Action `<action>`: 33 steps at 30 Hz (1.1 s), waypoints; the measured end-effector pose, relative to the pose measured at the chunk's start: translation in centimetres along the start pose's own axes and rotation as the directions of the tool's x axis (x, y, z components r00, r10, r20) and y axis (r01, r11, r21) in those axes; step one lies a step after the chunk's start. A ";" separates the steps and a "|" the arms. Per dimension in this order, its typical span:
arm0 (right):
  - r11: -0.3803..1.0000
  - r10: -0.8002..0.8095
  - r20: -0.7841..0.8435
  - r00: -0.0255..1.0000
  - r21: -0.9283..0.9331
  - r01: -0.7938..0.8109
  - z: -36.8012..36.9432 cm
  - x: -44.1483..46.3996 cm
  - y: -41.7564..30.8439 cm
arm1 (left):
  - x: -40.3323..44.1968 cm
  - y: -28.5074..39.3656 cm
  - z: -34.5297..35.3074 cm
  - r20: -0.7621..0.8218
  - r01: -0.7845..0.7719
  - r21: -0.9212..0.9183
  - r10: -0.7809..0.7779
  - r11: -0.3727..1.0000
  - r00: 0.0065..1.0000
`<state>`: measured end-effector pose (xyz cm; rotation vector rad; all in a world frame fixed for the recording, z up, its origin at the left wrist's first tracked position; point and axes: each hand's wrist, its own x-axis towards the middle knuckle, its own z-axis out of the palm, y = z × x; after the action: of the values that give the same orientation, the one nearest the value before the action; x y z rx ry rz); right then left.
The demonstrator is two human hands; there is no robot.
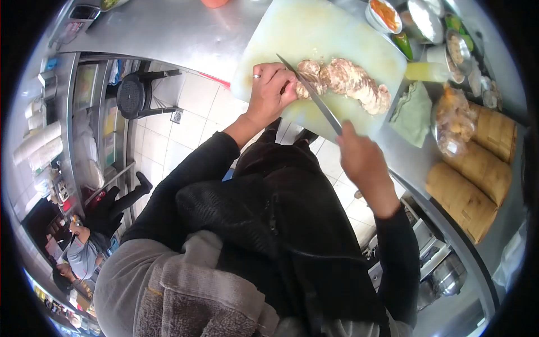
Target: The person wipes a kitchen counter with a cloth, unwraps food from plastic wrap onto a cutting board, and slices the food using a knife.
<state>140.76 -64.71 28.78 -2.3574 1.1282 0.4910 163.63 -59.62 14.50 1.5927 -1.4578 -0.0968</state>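
Note:
A long row of sliced, pale brown meat (351, 80) lies across the white cutting board (269, 33). My left hand (271, 92) is closed on the meat's left end, fingers curled beside the blade. In my right hand (364, 163) is the handle of a long knife (318, 102); its blade points up and left, between my left fingers and the slices. The handle itself is mostly covered by my fingers.
Right of the board are a green cloth (411, 115), a bag of food (453, 121), brown wrapped bundles (469, 191) and a bowl of orange strips (384, 14). A black stool (133, 95) stands on the floor at left. Another person (84, 255) is at the lower left.

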 end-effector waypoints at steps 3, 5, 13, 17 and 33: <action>0.964 -0.151 -0.188 0.970 0.190 0.187 6.2 5.4 1.0 | -0.2 -0.1 0.1 0.019 0.002 -0.015 -0.002 1.000 1.000; 0.968 -0.111 -0.184 0.977 0.203 0.148 6.2 7.1 0.2 | -0.2 -0.5 0.0 0.058 -0.038 -0.010 0.038 0.999 0.998; 0.999 -0.040 -0.099 0.994 -0.020 0.038 -0.8 0.0 -0.2 | -1.7 0.6 -0.4 0.072 0.165 0.083 -0.171 0.983 0.983; 0.987 -0.053 -0.073 0.996 -0.156 0.041 -2.7 -4.4 -0.2 | -1.6 0.5 -0.2 0.079 0.157 0.067 -0.162 0.985 0.984; 0.956 -0.145 -0.213 0.966 0.222 0.192 7.7 8.0 -0.7 | -1.2 -0.2 -1.1 0.166 0.088 0.047 -0.095 0.995 0.982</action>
<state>145.19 -65.04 18.62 -2.2957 0.9926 0.0583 164.06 -58.09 14.37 1.7177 -1.5219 -0.2628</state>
